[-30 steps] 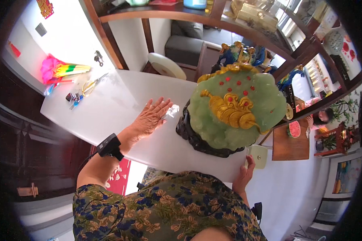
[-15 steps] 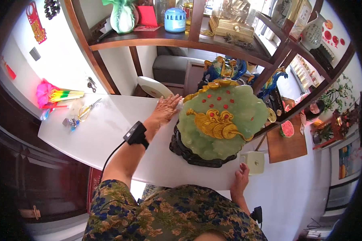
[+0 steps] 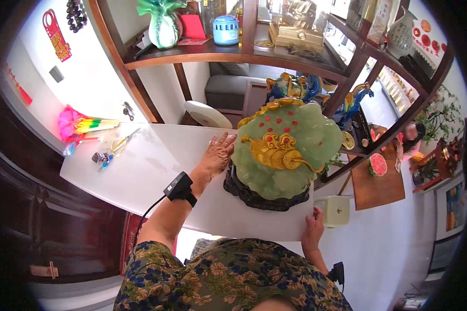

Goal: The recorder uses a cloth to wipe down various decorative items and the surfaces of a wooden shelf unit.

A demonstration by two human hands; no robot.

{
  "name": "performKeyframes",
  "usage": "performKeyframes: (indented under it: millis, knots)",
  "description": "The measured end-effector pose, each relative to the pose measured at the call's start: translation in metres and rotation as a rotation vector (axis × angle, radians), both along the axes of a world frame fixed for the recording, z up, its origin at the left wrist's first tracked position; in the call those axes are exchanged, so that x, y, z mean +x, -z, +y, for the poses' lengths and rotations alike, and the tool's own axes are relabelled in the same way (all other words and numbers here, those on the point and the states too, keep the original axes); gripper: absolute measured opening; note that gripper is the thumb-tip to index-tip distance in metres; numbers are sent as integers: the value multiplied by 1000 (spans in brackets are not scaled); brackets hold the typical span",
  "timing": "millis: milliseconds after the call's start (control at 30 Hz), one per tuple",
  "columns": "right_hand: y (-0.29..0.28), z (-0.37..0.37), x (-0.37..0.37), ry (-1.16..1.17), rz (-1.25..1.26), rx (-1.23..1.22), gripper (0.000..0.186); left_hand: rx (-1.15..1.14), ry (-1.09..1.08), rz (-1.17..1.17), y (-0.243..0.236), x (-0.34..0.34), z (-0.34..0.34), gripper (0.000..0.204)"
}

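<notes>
My left hand (image 3: 216, 158) lies open, fingers spread, beside the left side of a large pale-green carved ornament (image 3: 285, 124) with gold and red decoration. The ornament stands on a dark base (image 3: 254, 201) on a white tabletop (image 3: 119, 189). Whatever is under my left fingertips is hidden. My right hand (image 3: 312, 233) is curled at the tabletop's right edge, just below the base, beside a pale-green box (image 3: 336, 211). On the left of the top lie gold-handled scissors (image 3: 123, 142), small mixed items (image 3: 102, 158) and a pink and rainbow-coloured bundle (image 3: 80, 122).
A wooden display shelf (image 3: 187, 60) holds vases, a blue pot (image 3: 225, 31) and a gold box (image 3: 296, 36). Blue-and-gold figurines (image 3: 347, 106) stand behind the ornament. At far right a person (image 3: 411, 140) is at a wooden table (image 3: 379, 192) with watermelon (image 3: 378, 165). A dark door (image 3: 62, 223) is at left.
My left hand has slid toward the ornament's back left, and the crumpled white scrap seen by its fingers earlier is hidden. The view has tilted up, showing more shelf.
</notes>
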State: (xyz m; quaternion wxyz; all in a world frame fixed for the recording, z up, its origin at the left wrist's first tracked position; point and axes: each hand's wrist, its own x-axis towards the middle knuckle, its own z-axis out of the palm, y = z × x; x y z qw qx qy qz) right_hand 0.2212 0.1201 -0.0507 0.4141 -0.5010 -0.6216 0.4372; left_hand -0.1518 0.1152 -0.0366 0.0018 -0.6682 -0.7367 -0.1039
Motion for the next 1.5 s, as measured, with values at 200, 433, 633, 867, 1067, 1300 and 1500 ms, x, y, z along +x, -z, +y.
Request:
performKeyframes:
  millis: [200, 433, 633, 867, 1067, 1300, 1500]
  knots:
    - [-1, 2, 3, -58, -74, 80, 36, -86, -14, 0, -12, 14, -25, 46]
    - [5, 3, 8, -57, -23, 39, 35, 18, -48, -53, 0, 25, -54, 47]
    - [-6, 0, 5, -130, 103, -50, 38, -12, -87, -102, -15, 48, -88, 49]
    - [-15, 0, 1, -133, 23, -37, 36, 26, -172, -128, -21, 63, -109, 54]
    - [-6, 1, 4, -135, -3, -2, 35, 48, -243, -138, -27, 83, -125, 56]
    - [-4, 1, 3, -73, -45, -5, 36, 153, -233, -146, -27, 103, -149, 53]
    - [10, 3, 10, -81, -140, 107, 40, 40, 10, -218, -30, 127, -162, 53]
